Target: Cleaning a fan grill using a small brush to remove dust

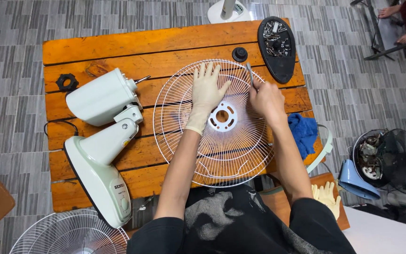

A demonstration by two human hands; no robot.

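Lighting was bright, even, from overhead. Shadows were soft and short, under fan body and wire grille on bench. Faint sheen showed on varnished planks and on white plastic. Focus was sharp at centre. Wide-angle bending curved floor tiles toward edges. No motion blur was seen.
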